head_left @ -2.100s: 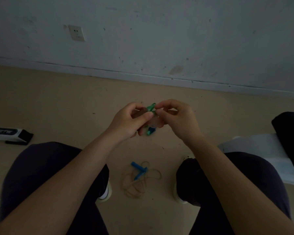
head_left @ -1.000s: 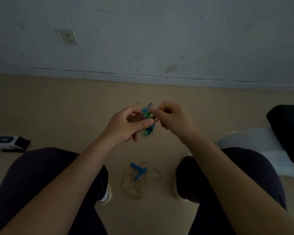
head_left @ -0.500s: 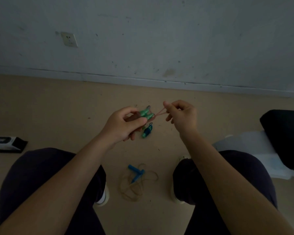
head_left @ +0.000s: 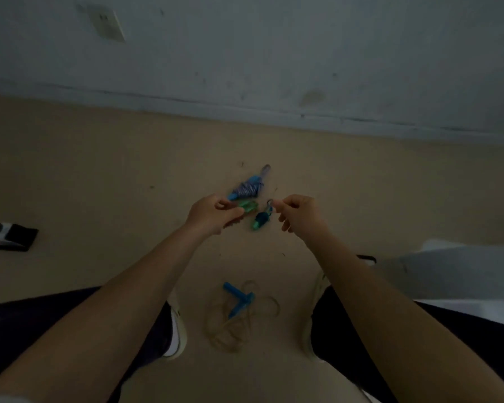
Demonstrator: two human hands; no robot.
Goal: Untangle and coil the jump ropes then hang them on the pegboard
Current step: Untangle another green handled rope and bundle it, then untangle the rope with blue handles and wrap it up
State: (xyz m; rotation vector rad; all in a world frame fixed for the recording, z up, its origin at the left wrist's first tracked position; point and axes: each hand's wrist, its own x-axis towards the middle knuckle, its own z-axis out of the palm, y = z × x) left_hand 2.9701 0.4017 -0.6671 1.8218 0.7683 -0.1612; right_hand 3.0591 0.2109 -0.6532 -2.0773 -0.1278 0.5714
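Hands are meeting in the air above the floor [head_left: 99, 170], out in front of the person's knees. The left hand [head_left: 213, 215] is curling its fingers and thumb around a green handle [head_left: 248, 206]. The handle is lying almost flat, with its long side going left to right, and its free end is pointing to the right, toward the other hand. The right hand [head_left: 298, 215] is pinching a small loop [head_left: 269, 202] between thumb and first finger, and its other fingers are folding in. A second green handle [head_left: 261, 220] is hanging just under that pinch. It is tilting, with its top up by the right hand and its bottom pointing down and to the left. The picture is dark and a bit blurry, so I cannot tell how the cord is running between the two handles.

Just past the hands, a wound-up blue rope [head_left: 249, 187] is lying on the floor. Its long side is slanting from lower left to upper right, and one thin end is sticking out toward the wall [head_left: 274, 53].

Between the person's feet, another rope with blue handles [head_left: 239, 298] is lying on the floor. Its pale cord [head_left: 230, 330] is sitting in loose, messy loops, and the two handles are crossing each other.

A black and white box [head_left: 9, 235] is resting on the floor far to the left.
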